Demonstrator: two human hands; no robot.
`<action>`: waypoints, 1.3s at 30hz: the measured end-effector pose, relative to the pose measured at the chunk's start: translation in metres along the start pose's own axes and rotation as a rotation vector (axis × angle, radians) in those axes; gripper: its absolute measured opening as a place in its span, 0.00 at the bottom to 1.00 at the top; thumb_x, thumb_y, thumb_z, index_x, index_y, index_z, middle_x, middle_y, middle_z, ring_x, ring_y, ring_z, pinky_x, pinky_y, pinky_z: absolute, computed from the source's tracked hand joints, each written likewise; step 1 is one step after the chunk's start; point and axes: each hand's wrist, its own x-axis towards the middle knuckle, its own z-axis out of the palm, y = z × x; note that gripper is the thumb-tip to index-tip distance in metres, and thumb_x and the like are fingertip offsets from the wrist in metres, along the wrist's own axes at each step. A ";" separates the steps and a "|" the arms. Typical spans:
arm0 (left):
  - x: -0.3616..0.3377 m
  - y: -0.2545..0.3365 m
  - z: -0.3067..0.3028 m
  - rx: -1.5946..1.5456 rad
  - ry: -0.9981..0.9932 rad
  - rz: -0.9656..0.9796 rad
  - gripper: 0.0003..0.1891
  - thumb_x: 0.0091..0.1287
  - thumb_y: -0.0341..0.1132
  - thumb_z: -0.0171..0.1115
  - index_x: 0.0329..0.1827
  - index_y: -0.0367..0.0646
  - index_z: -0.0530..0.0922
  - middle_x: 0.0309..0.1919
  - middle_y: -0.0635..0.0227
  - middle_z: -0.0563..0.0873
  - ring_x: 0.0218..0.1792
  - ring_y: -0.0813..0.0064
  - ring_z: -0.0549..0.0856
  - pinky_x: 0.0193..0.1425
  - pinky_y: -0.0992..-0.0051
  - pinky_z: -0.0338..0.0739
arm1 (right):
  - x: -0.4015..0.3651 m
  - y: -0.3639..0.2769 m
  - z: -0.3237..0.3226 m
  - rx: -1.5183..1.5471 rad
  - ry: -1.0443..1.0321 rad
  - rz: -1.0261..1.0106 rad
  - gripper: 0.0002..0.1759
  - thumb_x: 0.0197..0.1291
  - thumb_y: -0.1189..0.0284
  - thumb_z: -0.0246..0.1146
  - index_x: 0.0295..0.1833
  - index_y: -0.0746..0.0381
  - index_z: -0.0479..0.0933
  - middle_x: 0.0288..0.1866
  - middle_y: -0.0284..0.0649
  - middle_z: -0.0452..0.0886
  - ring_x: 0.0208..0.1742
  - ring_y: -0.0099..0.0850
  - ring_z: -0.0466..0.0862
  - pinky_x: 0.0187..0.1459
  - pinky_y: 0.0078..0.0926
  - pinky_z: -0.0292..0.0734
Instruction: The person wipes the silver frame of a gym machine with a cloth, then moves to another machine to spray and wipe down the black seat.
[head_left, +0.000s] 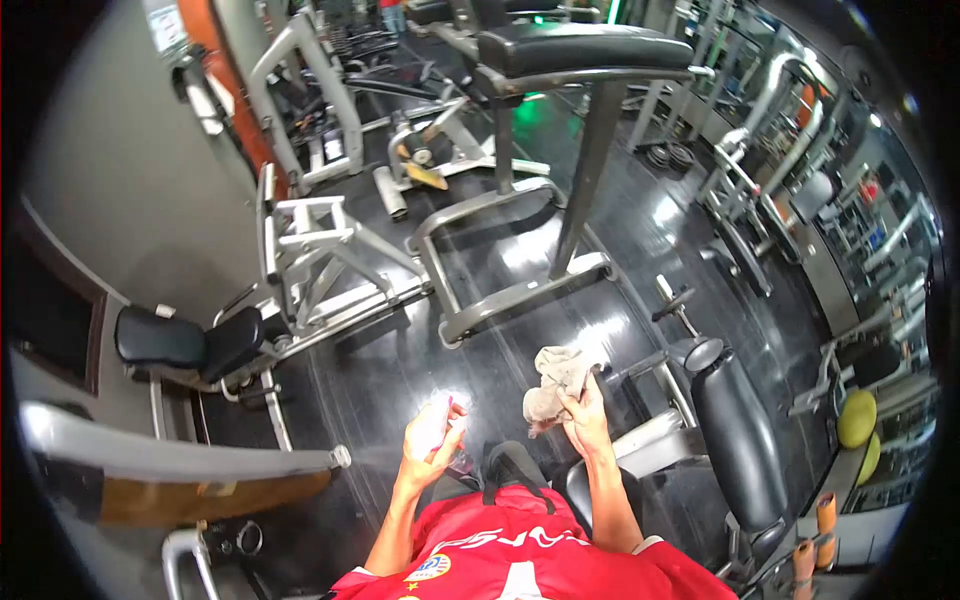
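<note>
My right hand (588, 418) is closed on a crumpled beige cloth (556, 380), pinched between thumb and fingers, with its folds hanging to the left. My left hand (432, 436) is held up in front of my body with its fingers curled. Something pale with a pinkish tip seems to be in it, but glare washes it out and I cannot make out what it is. Both hands are in the air above the dark floor, apart from each other. Closest to my right hand is a black padded bench (738, 435).
Ahead stands a grey metal frame (520, 290) with a black pad (585, 50) on top. A machine with a black seat (160, 338) is at the left, near the wall. Yellow balls (857, 418) sit at the right. Shiny black flooring (370, 390) lies between the machines.
</note>
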 end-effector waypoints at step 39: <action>0.488 -0.113 0.386 -0.202 -0.756 -0.153 0.09 0.66 0.21 0.54 0.48 0.36 0.69 0.41 0.56 0.78 0.29 0.73 0.82 0.32 0.76 0.79 | 0.252 -0.176 -0.273 0.293 1.080 -0.424 0.21 0.67 0.75 0.52 0.65 0.64 0.64 0.52 0.44 0.78 0.44 0.38 0.84 0.45 0.34 0.82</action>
